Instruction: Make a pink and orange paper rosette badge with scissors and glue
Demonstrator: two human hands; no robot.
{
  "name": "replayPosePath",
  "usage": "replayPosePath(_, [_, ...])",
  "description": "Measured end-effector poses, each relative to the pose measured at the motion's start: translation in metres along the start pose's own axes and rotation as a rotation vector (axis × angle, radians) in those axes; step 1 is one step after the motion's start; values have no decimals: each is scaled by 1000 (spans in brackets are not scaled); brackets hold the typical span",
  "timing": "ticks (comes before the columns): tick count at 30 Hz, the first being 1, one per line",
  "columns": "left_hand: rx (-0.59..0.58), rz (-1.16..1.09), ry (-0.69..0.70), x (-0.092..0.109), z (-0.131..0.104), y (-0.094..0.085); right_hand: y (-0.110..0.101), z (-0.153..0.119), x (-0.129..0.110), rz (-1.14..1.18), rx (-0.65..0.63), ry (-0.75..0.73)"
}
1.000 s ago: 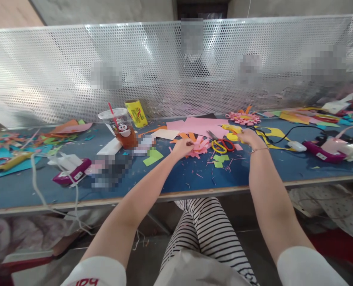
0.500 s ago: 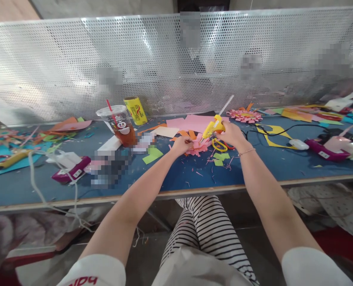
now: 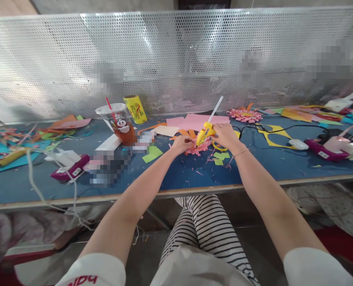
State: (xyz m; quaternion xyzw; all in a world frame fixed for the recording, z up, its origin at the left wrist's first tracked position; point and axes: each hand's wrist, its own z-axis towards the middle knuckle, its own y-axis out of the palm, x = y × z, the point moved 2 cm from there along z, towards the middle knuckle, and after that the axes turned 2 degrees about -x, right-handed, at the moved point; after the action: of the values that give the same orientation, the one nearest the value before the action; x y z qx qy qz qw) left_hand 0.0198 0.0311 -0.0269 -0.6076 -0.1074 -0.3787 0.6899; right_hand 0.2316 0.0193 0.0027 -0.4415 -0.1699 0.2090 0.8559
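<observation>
Yellow glue gun (image 3: pixel 205 133), one, in right hand (image 3: pixel 224 136); two pink flowers (image 3: pixel 198 147).

glue gun (image 3: pixel 204 134) above paper flower (image 3: pixel 198 149) | cup (image 3: pixel 124 129) left | panel (image 3: pixel 164 59) behind

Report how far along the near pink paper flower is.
Done: its fringed petals look cut, like those of the far flower.
In hand: the left hand grips its edge; the right hand holds the yellow glue gun over it.
Remaining: gluing, apparently; the gun hides its centre.

A craft workspace (paper scraps everywhere) along a blue table (image 3: pixel 140 174).
</observation>
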Motion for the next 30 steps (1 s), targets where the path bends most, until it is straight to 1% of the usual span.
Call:
replayPosePath(4, [5,-3,-10,-2,1,1,0,1,-3,-5,-7,-8])
replayPosePath(11, [-17,-72,-56,-3,0,2,0,0,-2,6,-23,0])
replayPosePath(23, [-1,-16,41,-5,2,2,-8,-3,6,3,3,5])
replayPosePath(30, [5,38,40,-5,2,1,-6,-2,2,52,7,-1])
